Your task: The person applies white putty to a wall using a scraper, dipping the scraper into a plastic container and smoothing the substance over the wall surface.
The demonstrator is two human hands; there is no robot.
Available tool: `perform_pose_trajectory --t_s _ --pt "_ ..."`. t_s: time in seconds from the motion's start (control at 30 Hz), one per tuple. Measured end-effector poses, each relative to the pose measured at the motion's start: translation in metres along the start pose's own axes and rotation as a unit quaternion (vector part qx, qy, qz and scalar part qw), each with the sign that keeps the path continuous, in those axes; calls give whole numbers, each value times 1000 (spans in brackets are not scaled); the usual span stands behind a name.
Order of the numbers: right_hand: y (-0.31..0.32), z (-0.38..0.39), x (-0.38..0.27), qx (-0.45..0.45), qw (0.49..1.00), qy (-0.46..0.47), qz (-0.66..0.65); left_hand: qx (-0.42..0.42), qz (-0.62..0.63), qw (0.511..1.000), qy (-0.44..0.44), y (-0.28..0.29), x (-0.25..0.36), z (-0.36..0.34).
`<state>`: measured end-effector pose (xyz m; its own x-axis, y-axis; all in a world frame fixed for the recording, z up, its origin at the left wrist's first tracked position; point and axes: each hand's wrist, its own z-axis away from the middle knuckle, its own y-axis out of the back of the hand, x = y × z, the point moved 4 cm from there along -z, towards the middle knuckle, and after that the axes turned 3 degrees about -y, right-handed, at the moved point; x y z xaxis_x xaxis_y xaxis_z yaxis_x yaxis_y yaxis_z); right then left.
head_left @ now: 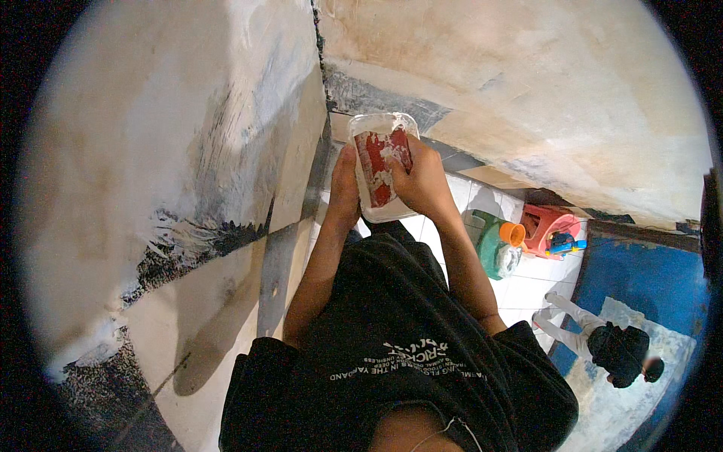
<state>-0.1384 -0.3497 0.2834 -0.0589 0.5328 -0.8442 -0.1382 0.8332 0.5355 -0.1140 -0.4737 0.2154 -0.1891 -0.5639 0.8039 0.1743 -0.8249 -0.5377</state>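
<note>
In front of my chest, a translucent plastic tub (369, 207) holds a flat red piece (376, 158) smeared with white paste. My left hand (345, 184) is closed on the tub's left side, thumb along its edge. My right hand (418, 177) grips the right side, its thumb reaching over onto the red piece; whether its fingers hold that piece too, I cannot tell. Both forearms come up from my dark T-shirt below.
Patchy plastered walls (218, 113) meet at a corner ahead. On the white tiled floor at right stand a green container (489, 248), orange cup (511, 233) and pink plastic stool (541, 222) with a blue-yellow item (565, 245). Another person (617, 350) is by the blue surface (617, 264) at lower right.
</note>
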Motion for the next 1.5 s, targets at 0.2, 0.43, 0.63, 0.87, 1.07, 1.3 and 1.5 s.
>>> perform_pose_trajectory --t_s 0.2,0.43,0.63,0.87,1.07,1.3,1.5 --pt "10 -10 19 -5 996 -5 -85 -5 9 1000 24 -1 1 -10" --pt "14 -12 29 -5 957 -75 -279 -5 77 996 38 14 1 -17" --pt "11 1 26 -37 848 -175 -498 -62 107 992 -20 33 -10 -24" --pt "121 -86 -55 119 852 48 -508 -125 141 982 -18 -15 38 -69" --pt "166 -99 -217 525 692 451 204 -150 141 978 -28 -8 44 -66" --pt "108 -181 -150 487 589 366 531 -88 154 983 52 4 5 -54" --pt "70 -132 -121 372 697 400 464 -63 184 979 53 40 -9 -41"
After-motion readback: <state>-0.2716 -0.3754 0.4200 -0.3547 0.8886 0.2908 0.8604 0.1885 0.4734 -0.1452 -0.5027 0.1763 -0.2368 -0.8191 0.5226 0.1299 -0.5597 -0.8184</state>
